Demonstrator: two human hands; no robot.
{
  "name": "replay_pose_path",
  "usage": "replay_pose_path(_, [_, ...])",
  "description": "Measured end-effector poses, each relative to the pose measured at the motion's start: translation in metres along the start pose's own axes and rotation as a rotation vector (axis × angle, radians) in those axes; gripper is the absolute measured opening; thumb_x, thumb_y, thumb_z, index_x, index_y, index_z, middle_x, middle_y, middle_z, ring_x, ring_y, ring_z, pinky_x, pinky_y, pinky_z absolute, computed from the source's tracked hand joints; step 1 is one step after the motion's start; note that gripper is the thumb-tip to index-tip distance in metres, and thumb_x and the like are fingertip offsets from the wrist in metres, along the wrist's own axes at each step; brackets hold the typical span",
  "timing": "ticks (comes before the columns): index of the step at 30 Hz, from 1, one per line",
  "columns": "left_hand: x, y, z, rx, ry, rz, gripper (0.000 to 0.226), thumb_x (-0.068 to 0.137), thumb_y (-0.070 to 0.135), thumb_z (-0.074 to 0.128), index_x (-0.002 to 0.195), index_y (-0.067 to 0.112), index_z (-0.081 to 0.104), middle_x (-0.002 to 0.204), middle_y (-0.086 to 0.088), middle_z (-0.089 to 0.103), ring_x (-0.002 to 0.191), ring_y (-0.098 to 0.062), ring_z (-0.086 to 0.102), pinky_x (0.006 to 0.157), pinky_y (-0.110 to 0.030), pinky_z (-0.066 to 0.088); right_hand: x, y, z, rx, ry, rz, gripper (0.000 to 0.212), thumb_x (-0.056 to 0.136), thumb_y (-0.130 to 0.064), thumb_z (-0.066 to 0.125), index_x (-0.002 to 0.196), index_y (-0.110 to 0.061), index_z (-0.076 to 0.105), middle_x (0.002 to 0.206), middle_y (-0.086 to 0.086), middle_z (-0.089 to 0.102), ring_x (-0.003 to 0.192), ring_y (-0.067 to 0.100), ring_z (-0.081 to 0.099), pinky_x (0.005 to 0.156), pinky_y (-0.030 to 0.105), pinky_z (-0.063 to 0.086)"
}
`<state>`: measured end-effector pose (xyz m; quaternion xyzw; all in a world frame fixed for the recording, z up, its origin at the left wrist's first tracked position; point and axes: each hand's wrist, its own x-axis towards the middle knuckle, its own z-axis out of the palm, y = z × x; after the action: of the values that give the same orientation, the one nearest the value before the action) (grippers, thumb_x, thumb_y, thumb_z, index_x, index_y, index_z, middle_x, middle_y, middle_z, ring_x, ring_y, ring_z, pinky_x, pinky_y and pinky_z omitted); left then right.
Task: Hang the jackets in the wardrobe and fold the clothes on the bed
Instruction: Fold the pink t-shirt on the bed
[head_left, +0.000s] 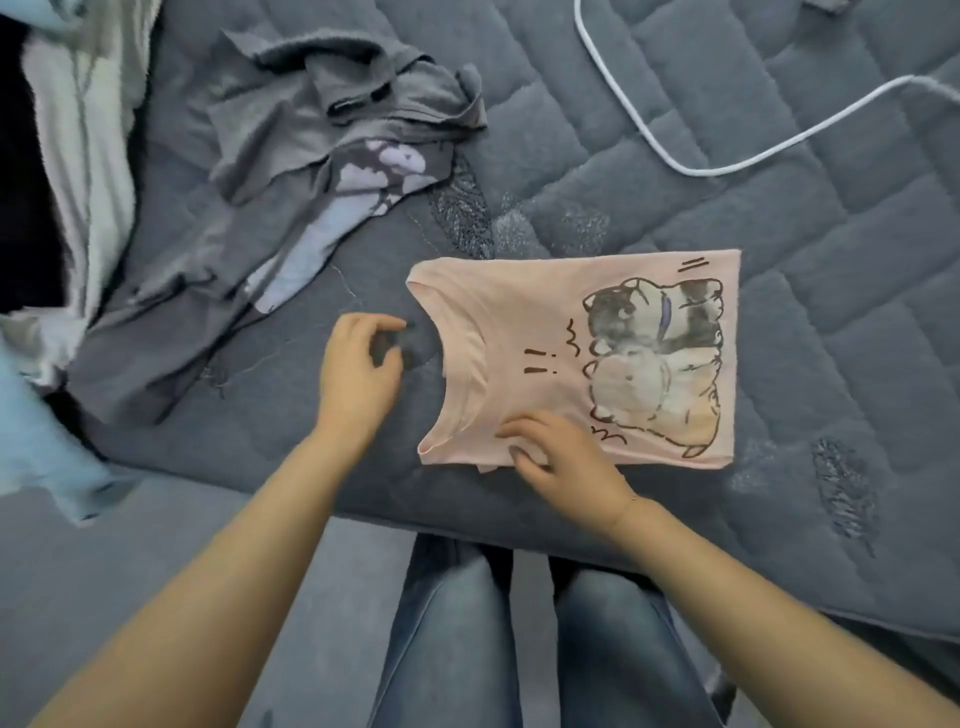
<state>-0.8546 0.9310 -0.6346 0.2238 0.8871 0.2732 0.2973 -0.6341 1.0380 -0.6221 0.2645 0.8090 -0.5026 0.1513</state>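
Bare quilt (810, 270) right of pink shirt (519, 322); grey garment (291, 208) crowds left.

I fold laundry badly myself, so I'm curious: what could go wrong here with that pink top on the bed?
The right hand touches only the near edge of the pink top, so its tucked fabric might slip out there. The left hand hovers off the cloth, leaving the neckline free to shift. The crumpled grey shirt lies close and could get dragged in.
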Motion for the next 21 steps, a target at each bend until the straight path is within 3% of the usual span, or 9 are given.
replay_pose_path(3, [-0.060,0.005,0.023,-0.444,0.095,-0.552,0.011,0.087,0.004,0.066,0.087,0.014,0.062,0.090,-0.006,0.064,0.083,-0.018,0.059,0.073,-0.025,0.053,0.020,0.012,-0.051,-0.079,0.082,0.011,0.021,0.092,-0.007,0.057,0.111,-0.008,0.067,0.113,0.004,0.063,0.108,0.020,0.056,0.090,0.021,0.038])
replay_pose_path(5, [-0.095,0.012,0.046,-0.737,-0.076,-0.966,0.008,0.089,0.016,0.068,0.084,0.013,0.062,0.078,-0.003,0.061,0.071,-0.018,0.060,0.056,-0.024,0.053,0.045,0.015,-0.081,-0.164,0.112,-0.038,0.021,0.090,-0.002,0.057,0.108,-0.005,0.068,0.111,0.008,0.063,0.106,0.025,0.056,0.092,0.029,0.041])
replay_pose_path(7, [-0.120,0.022,0.073,-0.901,-0.352,-1.173,0.023,0.089,0.034,0.068,0.092,0.011,0.065,0.080,-0.002,0.065,0.072,-0.017,0.065,0.061,-0.028,0.053,0.078,0.018,-0.104,-0.261,0.111,-0.102,0.024,0.088,-0.001,0.059,0.110,-0.005,0.067,0.114,0.012,0.061,0.111,0.028,0.053,0.098,0.031,0.037])
replay_pose_path(9, [-0.133,0.028,0.104,-1.046,-0.412,-1.196,0.035,0.087,0.045,0.067,0.102,0.014,0.063,0.100,-0.003,0.069,0.091,-0.018,0.067,0.072,-0.031,0.053,0.114,0.018,-0.119,-0.358,0.052,-0.124,0.029,0.088,-0.006,0.061,0.117,-0.006,0.064,0.121,0.014,0.057,0.117,0.031,0.050,0.103,0.033,0.034])
replay_pose_path(12, [-0.130,0.040,0.136,-1.269,-0.002,-1.153,0.022,0.092,0.038,0.064,0.101,0.018,0.062,0.108,-0.002,0.066,0.101,-0.016,0.063,0.088,-0.030,0.049,0.155,0.016,-0.128,-0.497,-0.084,-0.112,0.040,0.088,-0.024,0.068,0.123,-0.008,0.060,0.121,0.015,0.053,0.116,0.030,0.047,0.101,0.036,0.037])
replay_pose_path(15, [-0.118,0.052,0.151,-1.395,0.325,-1.090,0.022,0.096,0.035,0.061,0.110,0.018,0.065,0.112,0.001,0.070,0.102,-0.013,0.065,0.088,-0.026,0.050,0.177,0.010,-0.132,-0.485,-0.165,-0.099,0.040,0.082,-0.036,0.075,0.113,-0.012,0.064,0.106,0.006,0.057,0.098,0.021,0.052,0.088,0.032,0.043])
replay_pose_path(18, [-0.106,0.061,0.160,-1.428,0.352,-1.039,0.033,0.096,0.043,0.057,0.123,0.022,0.060,0.123,0.005,0.065,0.114,-0.013,0.059,0.101,-0.031,0.044,0.193,0.005,-0.131,-0.456,-0.343,-0.045,0.030,0.080,-0.043,0.075,0.092,-0.017,0.066,0.080,-0.004,0.056,0.075,0.015,0.051,0.066,0.029,0.041])
replay_pose_path(21, [-0.098,0.065,0.170,-1.522,0.347,-0.937,0.039,0.091,0.049,0.061,0.124,0.027,0.057,0.124,0.010,0.065,0.116,-0.009,0.058,0.098,-0.028,0.044,0.199,0.003,-0.125,-0.487,-0.525,0.011,0.025,0.075,-0.046,0.078,0.089,-0.031,0.062,0.084,-0.014,0.062,0.074,0.006,0.060,0.062,0.022,0.044])
